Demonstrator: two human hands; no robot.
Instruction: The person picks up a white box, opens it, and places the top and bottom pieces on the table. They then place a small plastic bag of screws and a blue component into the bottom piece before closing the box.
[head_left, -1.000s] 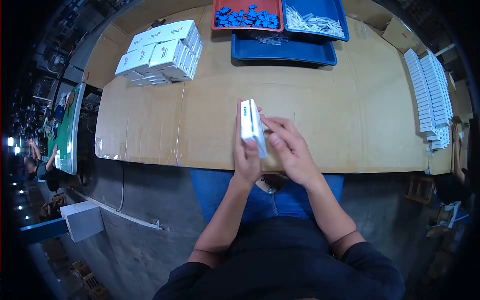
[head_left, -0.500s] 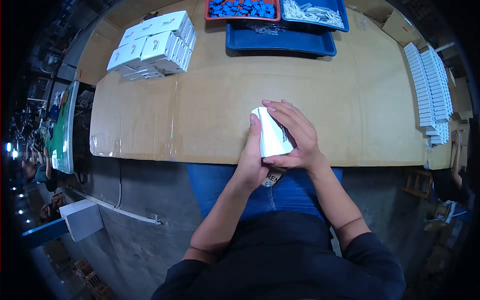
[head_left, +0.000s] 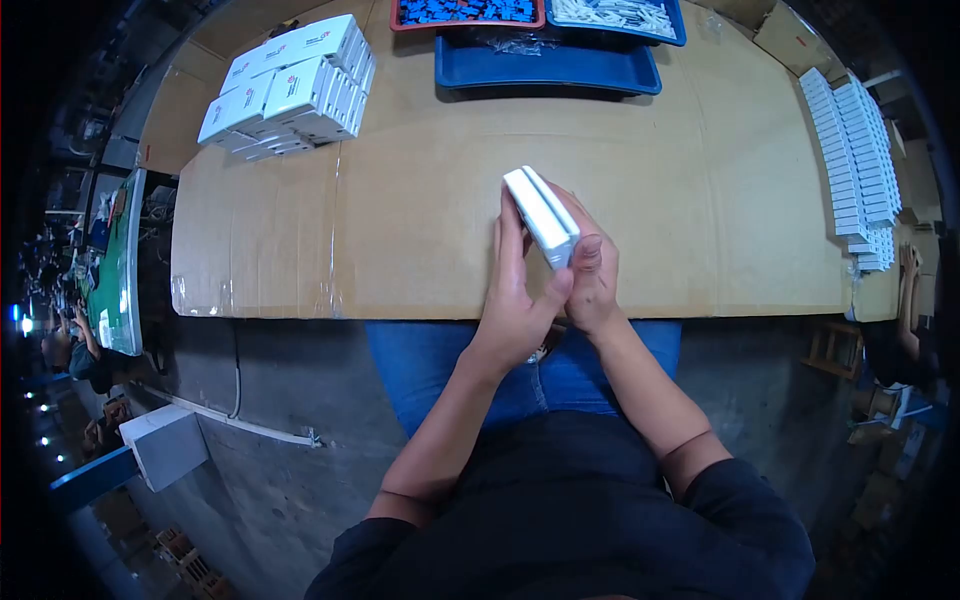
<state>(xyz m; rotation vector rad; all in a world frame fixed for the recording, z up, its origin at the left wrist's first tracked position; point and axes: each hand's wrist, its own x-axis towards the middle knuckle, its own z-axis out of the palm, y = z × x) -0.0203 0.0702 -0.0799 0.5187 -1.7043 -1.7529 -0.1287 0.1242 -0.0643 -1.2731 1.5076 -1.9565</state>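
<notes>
A small white box [head_left: 543, 215] is held up between both hands above the cardboard near the table's front edge. Its narrow side faces me, with a dark lengthwise seam along it. My left hand [head_left: 522, 305] grips it from the left and below, thumb near the lower end. My right hand [head_left: 594, 280] closes on its right side, with the thumb bent beside the lower corner. The box's broad faces are mostly hidden by the fingers and the angle.
White boxes with small printing [head_left: 285, 90] are stacked at the back left. Rows of white boxes [head_left: 855, 160] stand at the right. A red tray of blue pieces [head_left: 465, 12], a blue tray of white pieces [head_left: 615, 18] and another blue tray [head_left: 548, 68] sit at the back.
The box has turned from its printed broad face to its narrow seamed side. Both hands have shifted their grip around it; the right hand is lower on its side.
</notes>
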